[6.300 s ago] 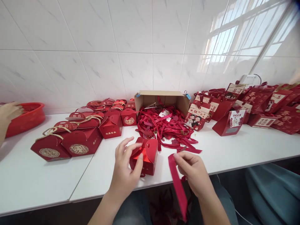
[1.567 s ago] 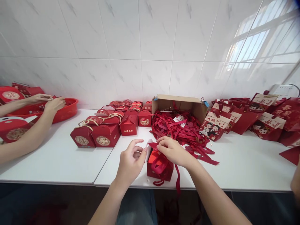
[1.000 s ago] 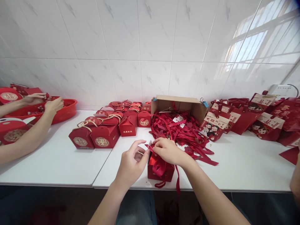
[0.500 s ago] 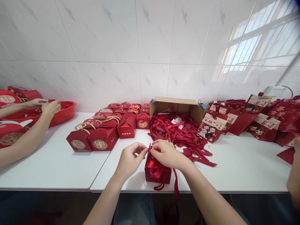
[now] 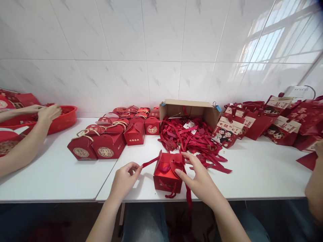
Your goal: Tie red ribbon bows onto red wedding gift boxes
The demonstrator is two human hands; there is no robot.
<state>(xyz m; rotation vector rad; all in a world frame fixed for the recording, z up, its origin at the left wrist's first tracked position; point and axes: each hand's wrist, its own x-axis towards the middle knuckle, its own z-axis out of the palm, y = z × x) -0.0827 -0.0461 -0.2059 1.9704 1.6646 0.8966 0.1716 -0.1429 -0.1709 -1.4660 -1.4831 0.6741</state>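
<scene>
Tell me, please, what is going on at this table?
A person's left hand pinches a red ribbon that runs to the left flap of a small red box. The right hand is spread at the box's right side, its thumb against a flap. The box stands near the table edge, its top not closed. Behind, a ribbon pile spills from a cardboard box.

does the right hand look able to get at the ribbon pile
Probably yes: the ribbon pile lies just past the right hand with nothing standing between them, though the hand must first leave the red box.
</scene>
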